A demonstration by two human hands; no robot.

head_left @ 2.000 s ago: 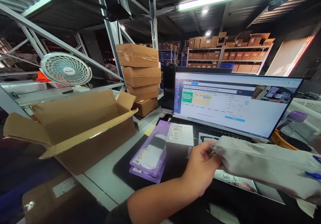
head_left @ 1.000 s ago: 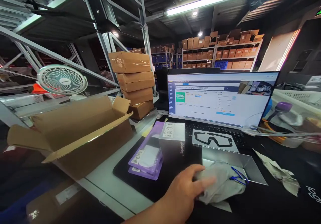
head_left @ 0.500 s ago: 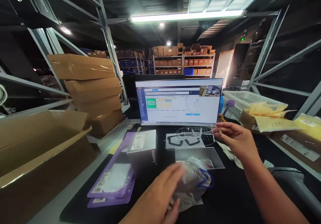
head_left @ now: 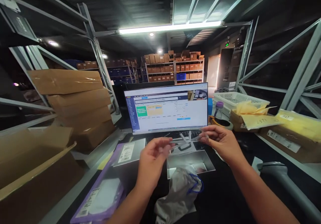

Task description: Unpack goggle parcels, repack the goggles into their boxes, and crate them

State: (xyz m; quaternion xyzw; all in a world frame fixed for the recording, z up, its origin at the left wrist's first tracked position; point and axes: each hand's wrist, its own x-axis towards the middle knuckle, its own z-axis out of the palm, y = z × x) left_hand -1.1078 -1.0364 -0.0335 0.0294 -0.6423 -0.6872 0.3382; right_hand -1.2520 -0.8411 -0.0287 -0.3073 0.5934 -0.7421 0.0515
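Between my hands, above the desk, is a pair of clear glasses (head_left: 187, 138), thin and hard to make out. My left hand (head_left: 151, 162) pinches their left end and my right hand (head_left: 222, 144) pinches the right end. Behind them lies a pale card with a black goggle outline (head_left: 192, 146), partly covered. Below the glasses stands an open silver box (head_left: 210, 163). In front of it a grey drawstring pouch (head_left: 175, 197) with a blue cord lies crumpled. A closed grey box (head_left: 137, 147) with a label is left of my left hand.
Purple packs (head_left: 77, 212) lie at the left, beside an open carton (head_left: 37, 177) and stacked cartons (head_left: 80, 100). A monitor (head_left: 165, 117) stands behind. At the right are a handheld scanner (head_left: 278, 170), a tape roll (head_left: 224, 123), a white basket (head_left: 238, 98) and yellow envelopes (head_left: 260, 120).
My left hand has left the grey pouch and risen to the glasses, which my right hand alone held before. The whole view has shifted a little.
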